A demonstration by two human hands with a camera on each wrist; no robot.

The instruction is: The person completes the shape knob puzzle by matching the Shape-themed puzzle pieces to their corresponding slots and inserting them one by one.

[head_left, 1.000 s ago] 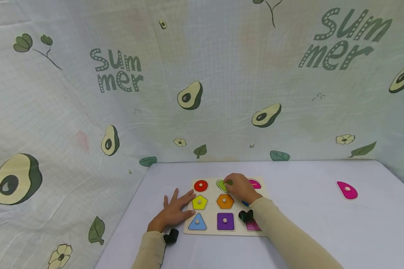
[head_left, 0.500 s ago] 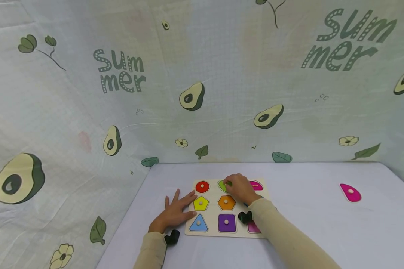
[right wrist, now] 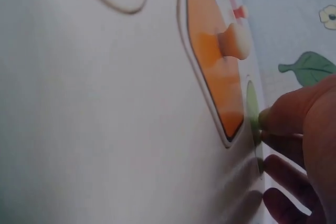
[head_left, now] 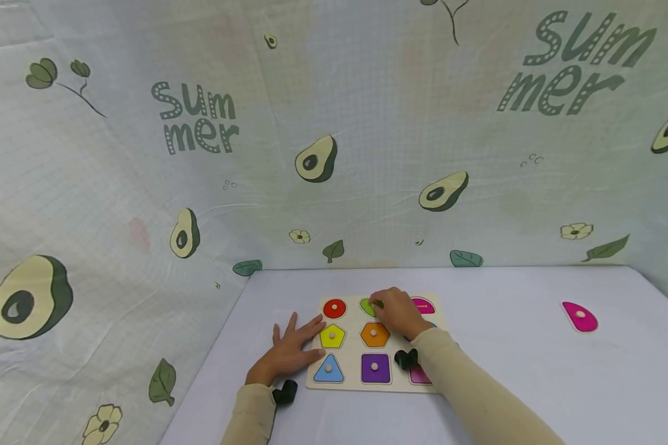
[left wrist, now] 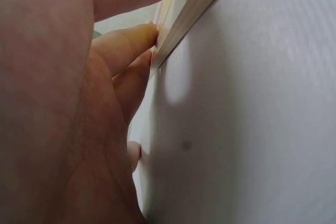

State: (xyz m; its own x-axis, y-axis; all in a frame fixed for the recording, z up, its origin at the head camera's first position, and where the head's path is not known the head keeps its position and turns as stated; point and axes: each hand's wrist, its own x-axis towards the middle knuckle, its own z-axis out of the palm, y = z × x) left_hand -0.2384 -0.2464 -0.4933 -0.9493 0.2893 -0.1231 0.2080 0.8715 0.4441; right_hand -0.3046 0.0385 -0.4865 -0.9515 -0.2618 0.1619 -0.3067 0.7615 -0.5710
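Note:
A wooden peg puzzle board (head_left: 347, 384) lies on the table. My left hand (head_left: 285, 355) is spread at its left side, thumb and fingertips touching the edge; the left wrist view shows the board's wooden edge (left wrist: 197, 14) by the fingers. At the back row, my right hand (head_left: 398, 312) pinches the green puzzle piece (head_left: 366, 306), whose knob the fingers hide. In the right wrist view that green piece (right wrist: 252, 103) lies about level with the board under the fingertips. Beside it is the orange hexagon piece (right wrist: 210, 51) with its knob.
A pink teardrop piece (head_left: 581, 317) lies alone on the table at the right. Red circle (head_left: 334, 308), yellow pentagon (head_left: 331, 337), blue triangle (head_left: 328, 369) and purple square (head_left: 375, 369) pieces sit in the board. A printed cloth (head_left: 367, 185) hangs behind the table.
The green piece, offset from its recess one second ago, has shifted into line with it under my right hand. My left hand stays on the board's edge. The head view has shifted slightly.

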